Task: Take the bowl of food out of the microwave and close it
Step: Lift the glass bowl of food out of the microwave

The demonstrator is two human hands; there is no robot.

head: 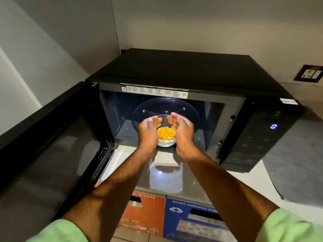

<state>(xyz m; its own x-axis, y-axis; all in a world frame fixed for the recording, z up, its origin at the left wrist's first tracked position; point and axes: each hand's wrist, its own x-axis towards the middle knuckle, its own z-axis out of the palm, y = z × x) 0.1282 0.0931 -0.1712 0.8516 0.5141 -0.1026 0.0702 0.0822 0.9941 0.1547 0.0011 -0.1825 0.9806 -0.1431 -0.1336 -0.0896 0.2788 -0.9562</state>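
A black microwave (183,70) stands on a counter with its door (49,145) swung wide open to the left. At the cavity's mouth is a clear glass bowl (166,143) of yellow-orange food (166,133), in front of the glass turntable (190,110). My left hand (148,131) cups the bowl's left side and my right hand (181,130) cups its right side. The fingers curl around the rim. The bowl's sides are mostly hidden by my palms.
The microwave's control panel (265,130) with a lit blue display is on the right. A wall socket (310,73) is at the far right. Below the counter edge (166,180) stand an orange bin (145,215) and a blue recycling bin (192,220).
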